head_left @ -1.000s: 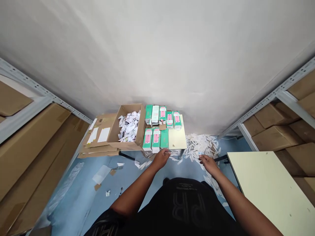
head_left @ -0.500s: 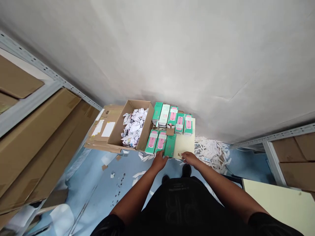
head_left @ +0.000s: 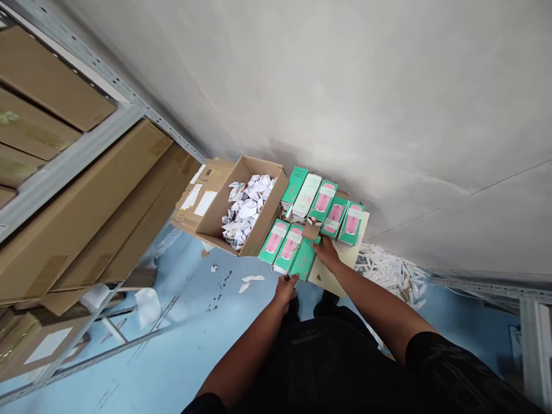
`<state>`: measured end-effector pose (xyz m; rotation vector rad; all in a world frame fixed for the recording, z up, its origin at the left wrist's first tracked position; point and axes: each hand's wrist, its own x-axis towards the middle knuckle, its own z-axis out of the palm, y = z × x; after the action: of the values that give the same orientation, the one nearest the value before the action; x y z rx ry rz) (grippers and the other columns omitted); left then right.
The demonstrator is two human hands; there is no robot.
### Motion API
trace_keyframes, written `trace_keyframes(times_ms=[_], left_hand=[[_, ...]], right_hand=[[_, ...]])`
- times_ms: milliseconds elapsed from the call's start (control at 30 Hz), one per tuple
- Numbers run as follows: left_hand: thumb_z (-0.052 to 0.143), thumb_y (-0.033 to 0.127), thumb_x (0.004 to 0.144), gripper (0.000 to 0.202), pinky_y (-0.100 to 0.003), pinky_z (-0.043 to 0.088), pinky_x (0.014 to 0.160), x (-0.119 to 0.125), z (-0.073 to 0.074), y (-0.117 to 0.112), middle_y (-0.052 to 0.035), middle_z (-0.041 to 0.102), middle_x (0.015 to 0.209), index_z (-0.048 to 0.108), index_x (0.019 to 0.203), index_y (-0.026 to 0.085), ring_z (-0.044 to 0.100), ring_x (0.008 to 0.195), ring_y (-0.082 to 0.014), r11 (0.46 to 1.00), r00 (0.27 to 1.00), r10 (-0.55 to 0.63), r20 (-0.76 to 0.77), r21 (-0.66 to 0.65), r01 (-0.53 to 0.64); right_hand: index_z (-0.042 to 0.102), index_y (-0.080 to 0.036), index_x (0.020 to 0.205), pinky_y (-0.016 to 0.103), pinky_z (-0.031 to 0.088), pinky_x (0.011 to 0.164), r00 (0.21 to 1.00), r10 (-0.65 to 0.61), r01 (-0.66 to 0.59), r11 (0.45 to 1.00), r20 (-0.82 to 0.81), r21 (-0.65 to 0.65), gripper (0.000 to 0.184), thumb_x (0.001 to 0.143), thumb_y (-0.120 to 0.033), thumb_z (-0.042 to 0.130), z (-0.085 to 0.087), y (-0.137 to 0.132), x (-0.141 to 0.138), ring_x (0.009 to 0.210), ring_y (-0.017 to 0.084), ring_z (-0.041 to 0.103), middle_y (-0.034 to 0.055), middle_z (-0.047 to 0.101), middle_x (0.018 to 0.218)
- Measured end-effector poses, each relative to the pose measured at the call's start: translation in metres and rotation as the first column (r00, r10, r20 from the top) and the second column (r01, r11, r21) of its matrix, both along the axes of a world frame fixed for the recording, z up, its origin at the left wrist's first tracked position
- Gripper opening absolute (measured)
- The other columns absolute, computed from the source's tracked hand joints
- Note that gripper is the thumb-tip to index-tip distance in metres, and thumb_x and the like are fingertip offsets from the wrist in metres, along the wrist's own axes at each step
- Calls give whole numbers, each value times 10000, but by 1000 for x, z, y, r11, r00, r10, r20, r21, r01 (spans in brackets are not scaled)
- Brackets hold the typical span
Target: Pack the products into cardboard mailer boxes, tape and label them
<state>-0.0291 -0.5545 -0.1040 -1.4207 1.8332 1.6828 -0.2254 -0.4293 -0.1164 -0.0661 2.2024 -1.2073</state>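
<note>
A small cream table [head_left: 340,265] carries two rows of green boxes with pink pictures: a front row [head_left: 290,246] and a back row [head_left: 325,200]. My left hand [head_left: 287,286] is at the near end of the rightmost front green box [head_left: 304,259], with its fingers curled against that end. My right hand [head_left: 325,253] lies on the bare table top just right of that box. Its fingers are stretched towards a small brown cardboard scrap [head_left: 311,231].
An open cardboard box [head_left: 263,227] of crumpled white paper stands left of the green boxes, on flattened cartons [head_left: 198,195]. White paper strips [head_left: 392,270] litter the blue floor at the right. Metal shelves with large cartons [head_left: 86,201] fill the left.
The view has swung left and tilted. My right hand has come from the floor strips onto the table beside the green boxes. My left hand has stayed at the front row's near edge.
</note>
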Motion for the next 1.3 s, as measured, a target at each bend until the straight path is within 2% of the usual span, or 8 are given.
trace_keyframes(times_ms=[133,267,467,600,800,967,1133,1300], left_hand=[[714,685,799,661,-446,605,838,-5,2,0,-157,589,1276,511,1226,224,653,1138,-304,911,977,204,65,352,-214],[817,516,792,587,-381,609,862,1,3,-3,-86,655,1073,519,1191,205,710,880,-198,774,934,358,-2,560,-296],[836,583,753,591,-343,600,758,30,11,-15,-39,684,881,531,1069,188,691,736,-165,820,980,190,-56,559,-127],[836,648,707,656,-314,561,666,39,33,-39,-36,684,836,526,1052,184,688,714,-181,898,986,-24,-164,430,94],[818,611,734,714,-317,546,787,22,74,-70,-79,697,1035,552,1247,192,690,919,-211,945,865,-252,-434,83,317],[827,507,754,864,-344,536,897,3,115,-49,-118,626,1278,430,1469,227,646,1076,-231,901,751,-345,-563,27,434],[821,455,746,821,-349,533,894,-14,157,-4,-90,628,1259,476,1459,239,636,1014,-224,744,598,-566,-568,-38,668],[809,424,744,799,-319,534,871,-20,173,65,-63,663,1185,491,1450,227,651,1007,-227,533,388,-689,-612,-64,844]], right_hand=[[584,-216,1329,401,434,1074,998,24,-21,998,-58,51,555,848,-491,621,-2,0,1,1283,311,561,124,590,1395],[631,-235,1170,386,485,964,997,74,-69,990,-32,124,429,809,-464,663,-3,6,10,1118,292,629,91,660,1241],[644,-242,1094,369,487,976,997,-1,8,996,-74,88,385,764,-440,651,11,24,44,1124,269,635,70,654,1215],[584,-258,957,357,551,818,980,-190,193,979,59,-63,324,748,-492,662,40,31,75,929,241,666,12,663,941],[504,-264,900,311,588,706,807,-557,590,741,199,-321,388,704,-469,769,96,36,134,849,189,652,-23,627,909],[501,-268,936,329,618,716,618,-714,775,482,329,-409,407,719,-448,795,127,62,189,849,182,660,-9,634,934],[508,-277,987,349,621,744,509,-822,824,380,256,-420,470,705,-493,816,133,115,246,919,205,665,8,649,1020],[415,-316,1443,378,601,780,399,-911,873,345,100,-346,884,688,-538,819,128,179,305,1091,277,675,114,525,1491]])
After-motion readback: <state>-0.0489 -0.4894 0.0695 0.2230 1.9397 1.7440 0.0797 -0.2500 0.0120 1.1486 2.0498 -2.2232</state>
